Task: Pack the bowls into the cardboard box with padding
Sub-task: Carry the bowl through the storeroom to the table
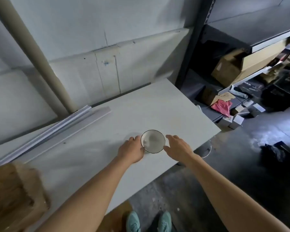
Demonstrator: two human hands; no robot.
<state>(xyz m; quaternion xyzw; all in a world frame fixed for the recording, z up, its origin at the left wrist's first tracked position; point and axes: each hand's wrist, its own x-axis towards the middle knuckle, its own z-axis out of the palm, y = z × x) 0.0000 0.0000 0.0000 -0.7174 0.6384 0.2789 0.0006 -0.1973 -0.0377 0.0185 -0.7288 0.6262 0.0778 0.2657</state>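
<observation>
Pale wall panels and a grey shelving rack [241,47] stacked with cartons frame the head view, the only one given, and a white table [90,148] runs across it. The bowl [153,141], white with a thin dark rim, sits upright on the table close to its near right edge, with bare floor [241,164] beyond. The left hand [132,150] cups the bowl's left side, fingers curled against the wall and thumb at the near rim. The right hand [176,148] is spread with straight fingers just beside the right side, and I cannot tell whether it touches. The main risk looks like a slip: a smooth glazed wall held from one side could tip or slide out if lifted before the right hand closes, and a nudge from that hand could push it toward the edge. Brown cardboard [15,195] shows blurred at lower left, well apart, so the carry is long; no padding is identifiable.
</observation>
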